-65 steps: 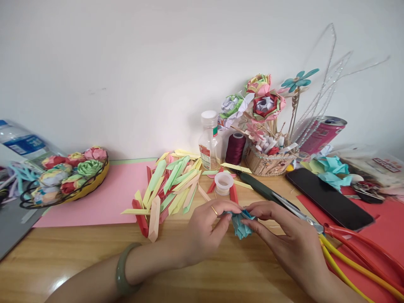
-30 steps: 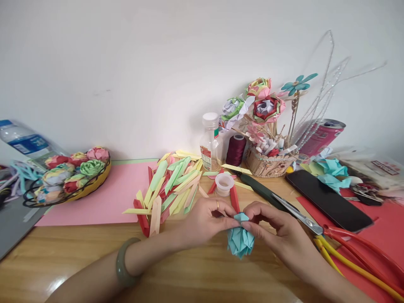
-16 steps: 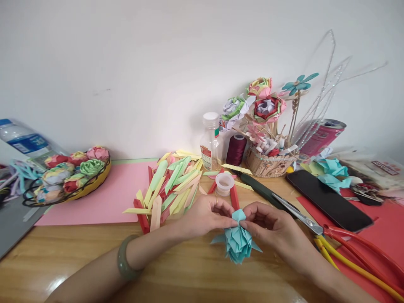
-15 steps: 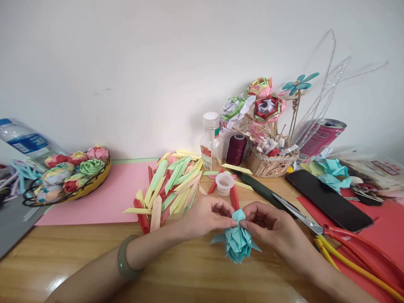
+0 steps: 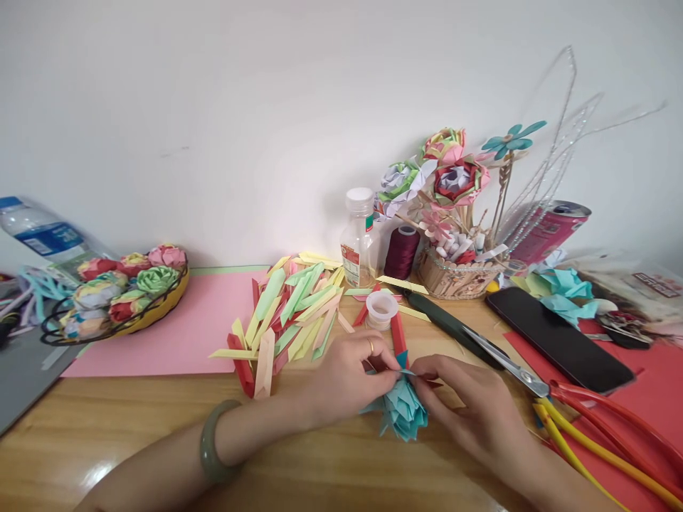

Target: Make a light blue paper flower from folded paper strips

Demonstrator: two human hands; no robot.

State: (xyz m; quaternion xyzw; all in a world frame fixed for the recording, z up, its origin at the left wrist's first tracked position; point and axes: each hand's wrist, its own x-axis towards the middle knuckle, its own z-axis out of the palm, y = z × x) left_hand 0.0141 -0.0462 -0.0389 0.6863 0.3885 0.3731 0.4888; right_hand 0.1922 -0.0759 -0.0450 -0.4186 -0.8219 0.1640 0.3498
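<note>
A blue folded-paper flower [image 5: 404,411] hangs just above the table between my hands, its layered petals pointing down toward me. My left hand [image 5: 363,370], with a ring on one finger, pinches a petal at the flower's upper edge. From the other side my right hand [image 5: 462,398] grips the same petal with thumb and forefinger. The petal is bent between the fingertips, which partly cover it. Just beyond the flower stand a small white plastic tub [image 5: 382,310] and a red folded strip [image 5: 398,334].
Folded paper strips [image 5: 291,306] are heaped left of centre. Scissors [image 5: 526,377] and a black phone [image 5: 558,338] lie to the right. A glass bottle [image 5: 358,238], a thread spool [image 5: 401,252] and a flower basket [image 5: 456,277] stand behind. A yellow basket [image 5: 176,291] holds paper flowers at left.
The petal at the flower's top edge, upright before, is now folded over between my fingertips. My right hand has shifted slightly lower, and the view has moved a little.
</note>
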